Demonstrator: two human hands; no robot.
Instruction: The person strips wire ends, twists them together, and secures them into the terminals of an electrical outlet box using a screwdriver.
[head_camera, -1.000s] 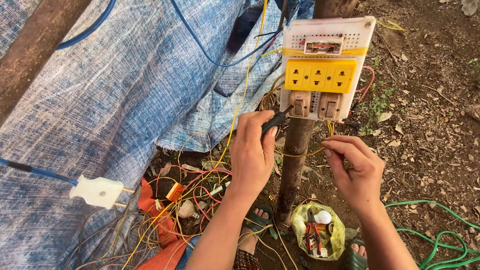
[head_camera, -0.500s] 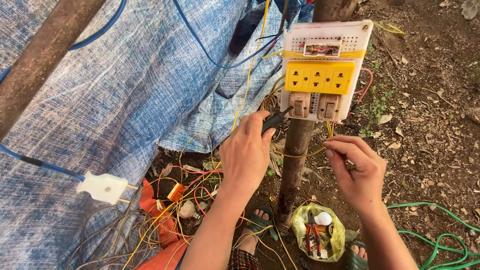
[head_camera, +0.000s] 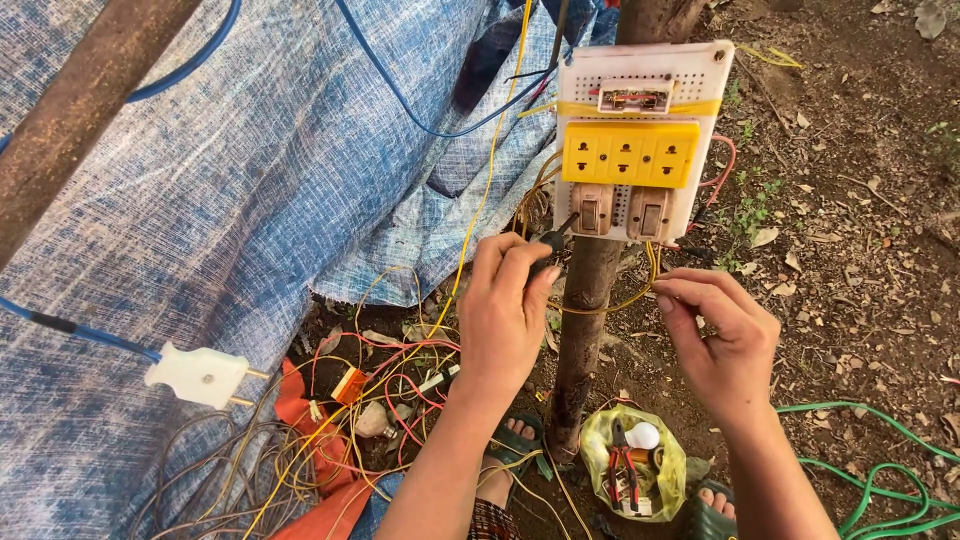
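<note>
Two hands, the left (head_camera: 508, 310) and the right (head_camera: 722, 340), work below one white board (head_camera: 640, 140) on a wooden post (head_camera: 585, 330); the board carries one yellow socket strip (head_camera: 628, 153) and two switches (head_camera: 590, 208). One white plug (head_camera: 197, 374) hangs on a blue cable (head_camera: 70, 328). One yellow bag (head_camera: 634, 472) holds one white bulb (head_camera: 643, 436), and one green hose (head_camera: 880, 480) lies coiled on the ground.

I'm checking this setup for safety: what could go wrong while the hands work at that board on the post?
1. The left hand drives a screwdriver at the switch; a slip could jab the right hand pinching the yellow wire.
2. Loose wires tangle by the sandalled foot: likely a trip hazard.
</note>
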